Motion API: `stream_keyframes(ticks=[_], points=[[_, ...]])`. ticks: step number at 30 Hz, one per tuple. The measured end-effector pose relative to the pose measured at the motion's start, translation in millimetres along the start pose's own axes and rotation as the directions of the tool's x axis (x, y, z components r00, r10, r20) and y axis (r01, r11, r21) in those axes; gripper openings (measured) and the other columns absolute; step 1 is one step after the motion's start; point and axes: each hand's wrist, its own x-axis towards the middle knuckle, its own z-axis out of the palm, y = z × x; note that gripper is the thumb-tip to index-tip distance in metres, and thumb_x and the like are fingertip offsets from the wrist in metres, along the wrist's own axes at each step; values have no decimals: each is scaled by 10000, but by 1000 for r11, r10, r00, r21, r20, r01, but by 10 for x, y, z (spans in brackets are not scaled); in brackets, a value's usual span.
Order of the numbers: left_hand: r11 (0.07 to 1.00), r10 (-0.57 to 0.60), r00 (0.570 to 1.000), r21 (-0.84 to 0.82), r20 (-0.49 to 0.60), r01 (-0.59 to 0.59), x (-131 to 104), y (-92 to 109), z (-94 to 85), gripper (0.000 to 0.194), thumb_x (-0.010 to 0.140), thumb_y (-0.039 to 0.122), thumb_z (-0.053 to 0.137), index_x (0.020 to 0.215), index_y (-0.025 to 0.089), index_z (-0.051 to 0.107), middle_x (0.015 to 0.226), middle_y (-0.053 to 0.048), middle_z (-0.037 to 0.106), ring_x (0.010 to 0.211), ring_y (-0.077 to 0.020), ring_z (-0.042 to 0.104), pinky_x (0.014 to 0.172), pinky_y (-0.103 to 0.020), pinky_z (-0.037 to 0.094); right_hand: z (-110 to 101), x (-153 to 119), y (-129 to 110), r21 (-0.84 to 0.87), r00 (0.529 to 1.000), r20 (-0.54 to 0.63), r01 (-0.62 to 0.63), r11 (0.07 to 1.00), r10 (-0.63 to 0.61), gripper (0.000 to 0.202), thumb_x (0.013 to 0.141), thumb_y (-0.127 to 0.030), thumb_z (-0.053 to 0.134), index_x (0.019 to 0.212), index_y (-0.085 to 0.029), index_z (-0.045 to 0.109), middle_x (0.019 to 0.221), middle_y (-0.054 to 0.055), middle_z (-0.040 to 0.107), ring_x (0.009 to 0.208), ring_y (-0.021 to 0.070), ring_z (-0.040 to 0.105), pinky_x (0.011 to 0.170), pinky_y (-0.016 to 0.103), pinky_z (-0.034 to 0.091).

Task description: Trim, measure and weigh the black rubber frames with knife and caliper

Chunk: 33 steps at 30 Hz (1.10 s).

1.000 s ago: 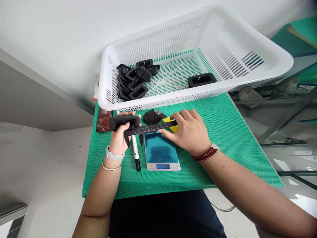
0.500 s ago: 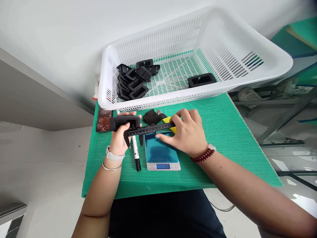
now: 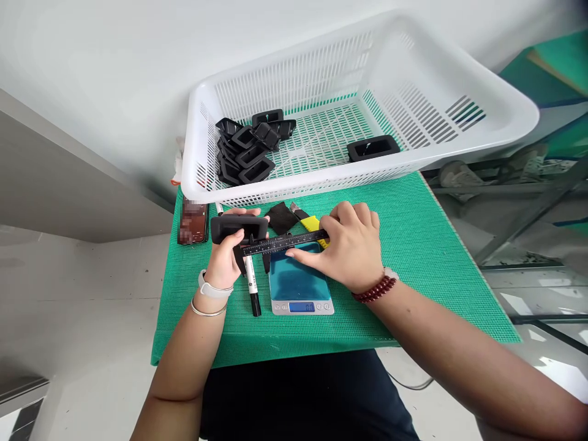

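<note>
A black rectangular frame part (image 3: pixel 239 228) is gripped in my left hand (image 3: pixel 223 260), thumb on its near side and fingers behind it. My right hand (image 3: pixel 353 245) holds the right end of a black caliper (image 3: pixel 285 242), its thumb stretched along the lower edge. The caliper's left end meets the frame part, beside my left thumb. Below the caliper lies a small scale (image 3: pixel 301 282) with a blue plate and a lit display. A white marker with a black cap (image 3: pixel 252 285) lies left of the scale. A yellow cutter (image 3: pixel 310 225) is partly hidden behind my right hand.
A large white basket (image 3: pixel 321 182) stands at the back, with several black frame parts (image 3: pixel 252 147) at its left and another (image 3: pixel 373 147) at its right. A phone (image 3: pixel 193 222) lies on the left of the green table cover (image 3: pixel 413 245). A black scrap (image 3: pixel 282 218) lies near the cutter.
My left hand and the frame part have moved slightly to the right, and the caliper's left end has shifted right with them. My right hand has barely moved.
</note>
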Motion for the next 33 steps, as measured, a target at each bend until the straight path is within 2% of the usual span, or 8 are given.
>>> stream_keyframes(ticks=[4, 8, 13, 16, 20, 25, 33], points=[[996, -10, 995, -92, 104, 20, -25, 41, 45, 416, 715, 487, 755, 1044, 255, 648, 1234, -84, 688, 1314, -366, 552, 1009, -524, 542, -12, -2, -16, 27, 1000, 24, -7, 1000, 7, 723, 698, -903, 444, 665, -198, 602, 778, 81, 504, 772, 238, 401, 681, 374, 293], [993, -15, 995, -112, 103, 26, -36, 75, 74, 532, 667, 611, 762, 1042, 249, 656, 1225, -99, 689, 1328, -373, 536, 1025, -539, 526, -5, -1, -23, 46, 999, 47, -15, 999, 13, 750, 693, -916, 430, 663, -191, 618, 769, 77, 511, 767, 233, 408, 676, 367, 293], [991, -1, 993, -132, 122, 17, -28, 71, 63, 557, 655, 639, 759, 1038, 248, 656, 1178, -88, 695, 1256, -373, 595, 999, -540, 539, 9, 23, 1, 84, 999, 52, 8, 996, -13, 714, 722, -877, 459, 592, -185, 573, 692, 54, 509, 692, 193, 421, 649, 349, 308], [994, 12, 994, -109, 108, 0, -27, 75, 67, 638, 646, 746, 695, 1028, 236, 666, 1182, -106, 694, 1285, -379, 569, 1014, -539, 531, 5, 37, 12, 135, 996, 74, 38, 990, -48, 679, 758, -834, 463, 592, -184, 565, 617, 29, 482, 617, 165, 416, 610, 331, 305], [991, -1, 996, -136, 87, 13, -35, 101, 77, 746, 671, 874, 520, 1016, 228, 662, 1195, -126, 679, 1313, -382, 545, 1021, -556, 524, -19, 31, 13, 175, 994, 82, 61, 983, -76, 656, 790, -799, 448, 602, -180, 556, 549, 13, 469, 529, 136, 392, 537, 301, 261], [976, -29, 990, -210, 138, 58, -55, 135, 86, 723, 751, 846, 452, 1035, 215, 660, 1201, -126, 677, 1296, -385, 551, 1071, -537, 494, -43, 6, 8, 171, 989, 137, 24, 985, -48, 677, 809, -805, 375, 570, -187, 517, 481, 8, 449, 455, 114, 352, 493, 281, 199], [985, 2, 989, -173, 145, 23, -47, 126, 110, 639, 806, 790, 445, 1007, 228, 672, 1151, -111, 700, 1298, -356, 564, 1044, -566, 511, -71, 10, -4, 144, 986, 158, 24, 989, -47, 646, 811, -772, 387, 534, -192, 462, 469, 16, 457, 448, 112, 343, 491, 273, 185]])
